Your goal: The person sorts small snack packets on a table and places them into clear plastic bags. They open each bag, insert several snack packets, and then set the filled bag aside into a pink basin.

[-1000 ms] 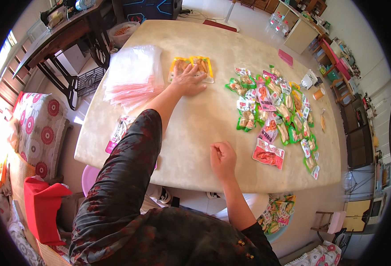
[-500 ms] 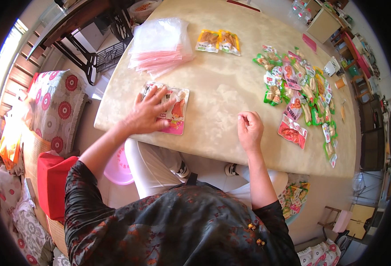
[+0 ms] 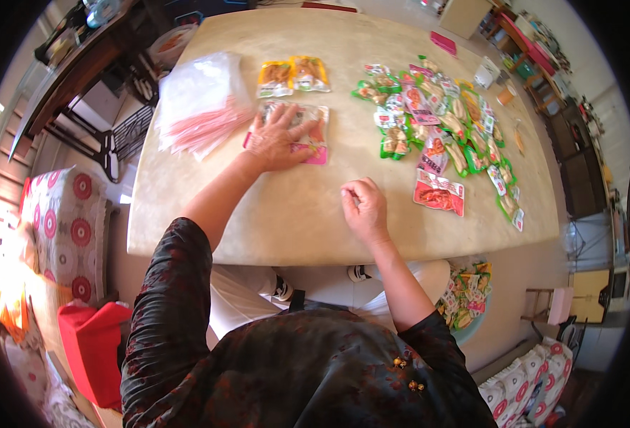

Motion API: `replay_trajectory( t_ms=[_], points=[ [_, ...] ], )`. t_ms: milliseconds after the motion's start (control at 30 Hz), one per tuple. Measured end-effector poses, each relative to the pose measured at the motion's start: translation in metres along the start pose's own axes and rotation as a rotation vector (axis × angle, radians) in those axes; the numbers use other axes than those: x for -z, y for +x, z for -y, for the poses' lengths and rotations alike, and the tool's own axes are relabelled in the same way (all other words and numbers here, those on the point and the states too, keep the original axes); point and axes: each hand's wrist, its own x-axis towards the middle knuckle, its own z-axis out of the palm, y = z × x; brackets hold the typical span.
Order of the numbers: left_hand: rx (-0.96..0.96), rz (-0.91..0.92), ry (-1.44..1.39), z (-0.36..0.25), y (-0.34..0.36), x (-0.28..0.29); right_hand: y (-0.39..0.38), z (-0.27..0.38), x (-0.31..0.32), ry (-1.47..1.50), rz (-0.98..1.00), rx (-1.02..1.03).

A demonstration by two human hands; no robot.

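Observation:
My left hand [image 3: 275,143] lies spread, fingers apart, on a white-and-pink food packet [image 3: 313,152], covering part of it. Just beyond it are two yellow food packets [image 3: 308,72] side by side. A stack of clear bags with pink edges [image 3: 197,100] is left of the hand. My right hand [image 3: 363,207] rests curled closed near the table's front edge; whatever is inside, if anything, is hidden. To its right is a red packet [image 3: 437,191], below a loose pile of green and pink snack packets [image 3: 456,123].
The cream table [image 3: 179,214] carries a pink flat object [image 3: 443,43] and an orange cup [image 3: 506,95] toward the back right. A tub of packets [image 3: 465,303] is below the table. A red bag [image 3: 86,357] and patterned seating [image 3: 65,228] are at left, beside a dark sewing table [image 3: 79,78].
My left hand left the yellow packets, came down onto the pink packet at the near left, and has moved with it to just below the yellow ones. My right hand stays curled.

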Motion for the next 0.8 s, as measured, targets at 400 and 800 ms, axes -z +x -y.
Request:
replay_trajectory(
  t_ms=[400, 800],
  points=[
    [-0.121, -0.087, 0.163, 0.044, 0.016, -0.003, 0.0, 0.004, 0.0, 0.016, 0.015, -0.033],
    [0.505, 0.058, -0.077, 0.178, -0.032, 0.049, 0.0, 0.009, 0.0, 0.002, 0.033, -0.052]
  ],
)
